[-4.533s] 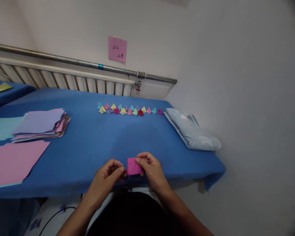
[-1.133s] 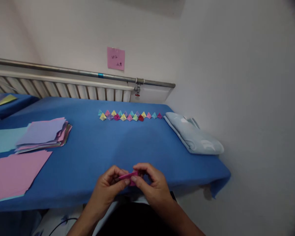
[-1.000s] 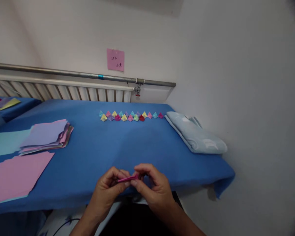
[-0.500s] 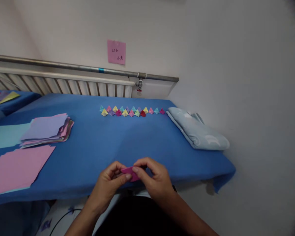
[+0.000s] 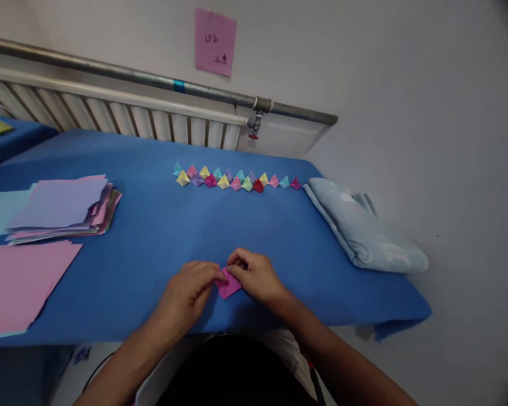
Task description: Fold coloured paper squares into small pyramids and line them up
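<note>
A small folded piece of magenta origami paper [image 5: 228, 286] lies at the front middle of the blue-covered table [image 5: 152, 237], creases showing on its face. My left hand [image 5: 192, 285] pinches its left corner, fingers closed. On its upper right edge, my right hand [image 5: 254, 273] is closed with thumb and fingertips gripping the paper. Farther back stand two rows of small folded paper pieces [image 5: 223, 181] in yellow, pink, blue, purple, green and red, apart from both hands.
At left sit a stack of coloured paper sheets [image 5: 59, 203] and pink sheets [image 5: 25, 282]. A folded light-blue blanket [image 5: 364, 225] lies at the right end. Behind the table run a radiator [image 5: 122, 115] and a metal pipe [image 5: 131, 75] with a valve. A pink note [image 5: 215, 42] hangs on the wall.
Both hands have moved forward and lowered the magenta paper from near the table's front edge onto the cloth. It now shows a flatter, squarer face. The camera view has tilted and shifted.
</note>
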Demonstrator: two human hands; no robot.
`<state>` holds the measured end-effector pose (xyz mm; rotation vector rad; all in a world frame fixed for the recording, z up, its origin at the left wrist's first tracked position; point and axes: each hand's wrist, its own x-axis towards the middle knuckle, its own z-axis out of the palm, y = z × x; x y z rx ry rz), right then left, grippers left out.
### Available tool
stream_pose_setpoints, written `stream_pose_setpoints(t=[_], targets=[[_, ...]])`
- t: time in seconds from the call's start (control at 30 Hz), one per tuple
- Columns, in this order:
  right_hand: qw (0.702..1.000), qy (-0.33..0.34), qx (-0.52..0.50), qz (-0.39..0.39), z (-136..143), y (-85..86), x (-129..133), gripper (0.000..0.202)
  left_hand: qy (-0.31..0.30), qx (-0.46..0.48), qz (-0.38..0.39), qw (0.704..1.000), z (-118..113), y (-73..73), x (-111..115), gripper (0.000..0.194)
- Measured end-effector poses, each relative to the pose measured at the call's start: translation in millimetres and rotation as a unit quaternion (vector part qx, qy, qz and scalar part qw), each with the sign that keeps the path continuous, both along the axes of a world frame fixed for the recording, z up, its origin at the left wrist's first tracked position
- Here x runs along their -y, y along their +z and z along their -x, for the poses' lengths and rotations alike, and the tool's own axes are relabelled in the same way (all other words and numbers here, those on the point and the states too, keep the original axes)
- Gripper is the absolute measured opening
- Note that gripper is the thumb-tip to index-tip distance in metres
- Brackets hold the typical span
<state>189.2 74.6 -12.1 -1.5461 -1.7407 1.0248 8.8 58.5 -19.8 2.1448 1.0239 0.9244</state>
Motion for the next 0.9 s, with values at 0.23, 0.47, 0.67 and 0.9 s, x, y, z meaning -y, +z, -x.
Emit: stream_pose_setpoints(t=[0.23,0.47,0.67,0.9], targets=[[0.983,0.076,0.143,-0.082,-4.7,-3.6,-17.7,0.013,-0.113,-0.142,-0.058,0.982,-7.3,-12.1,-16.9,0.03],[0.979,0.053,0.126,-0.153,-20.7,-4.4,5.6,0.009,-0.101,-0.155,-0.096,0.978,1.4,-17.4,-14.4,0.033],[0.974,0.15,0.084,-0.149,-29.6,-7.2,37.1,0.026,-0.111,-0.169,-0.097,0.975,7.7,-14.2,-17.6,0.031],[0.967,0.141,0.114,-0.178,-29.5,-14.5,38.0,0.024,-0.135,-0.178,-0.106,0.969,11.5,-5.7,-21.3,0.037]])
